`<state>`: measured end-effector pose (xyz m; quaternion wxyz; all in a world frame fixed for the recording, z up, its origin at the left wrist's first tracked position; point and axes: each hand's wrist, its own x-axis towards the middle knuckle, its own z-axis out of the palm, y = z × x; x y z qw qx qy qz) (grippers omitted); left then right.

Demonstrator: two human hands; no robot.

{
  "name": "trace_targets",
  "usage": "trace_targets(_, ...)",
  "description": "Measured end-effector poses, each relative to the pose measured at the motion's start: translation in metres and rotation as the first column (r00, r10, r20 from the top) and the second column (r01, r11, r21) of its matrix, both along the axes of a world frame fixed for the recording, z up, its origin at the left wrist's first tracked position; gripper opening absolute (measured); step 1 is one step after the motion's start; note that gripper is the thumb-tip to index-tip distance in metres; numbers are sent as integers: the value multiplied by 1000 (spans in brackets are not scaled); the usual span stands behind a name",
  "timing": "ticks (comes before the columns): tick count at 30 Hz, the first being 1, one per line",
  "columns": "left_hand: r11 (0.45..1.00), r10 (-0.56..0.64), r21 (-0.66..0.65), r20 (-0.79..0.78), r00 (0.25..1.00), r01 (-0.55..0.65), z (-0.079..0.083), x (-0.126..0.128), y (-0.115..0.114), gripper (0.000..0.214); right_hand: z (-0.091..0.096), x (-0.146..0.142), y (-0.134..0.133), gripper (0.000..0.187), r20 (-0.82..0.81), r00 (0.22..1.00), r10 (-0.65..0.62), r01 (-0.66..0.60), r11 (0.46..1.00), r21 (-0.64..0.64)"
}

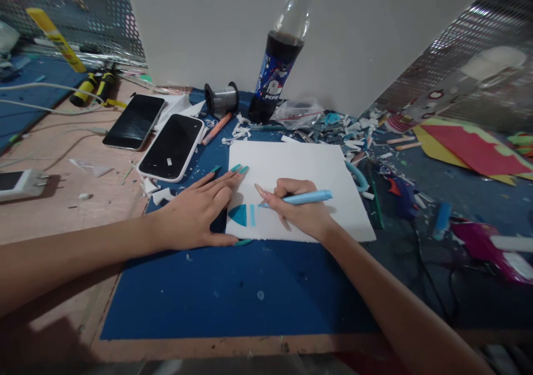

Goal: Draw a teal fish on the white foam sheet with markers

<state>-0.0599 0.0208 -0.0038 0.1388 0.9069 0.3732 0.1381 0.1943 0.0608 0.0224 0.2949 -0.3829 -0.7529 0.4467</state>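
Note:
A white sheet of paper (pixel 316 164) lies on a blue mat (pixel 233 292). On its left part are a dark teal wedge shape (pixel 238 215) and a short light-blue stripe (pixel 252 215). My right hand (pixel 297 206) grips a light-blue marker (pixel 310 197), its tip at the paper just right of the stripe. My left hand (pixel 208 208) lies flat with fingers stretched out, the fingertips on the sheet's left edge. Its nails are teal. The marker's cap is not visible on the tip.
Two phones (pixel 170 147) (pixel 135 121), a wire spool (pixel 222 99) and a Pepsi bottle (pixel 277 59) stand or lie behind. White scraps (pixel 353 133) litter the back. Right are red paper (pixel 474 147), a glue gun (pixel 402 197) and a magenta tool (pixel 487 247). A charger (pixel 20 185) sits left.

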Motion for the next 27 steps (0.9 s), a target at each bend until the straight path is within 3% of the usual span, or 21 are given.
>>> trace_targets(17, 1000, -5, 1, -16, 1000, 5, 2, 0, 0, 57, 0, 0, 1, 47, 43, 999, -1, -1, 998, 55)
trace_targets(27, 1000, -3, 7, -27, 1000, 4, 2, 0, 0, 57, 2, 0, 2, 47, 21, 1000, 5, -5, 1000, 25)
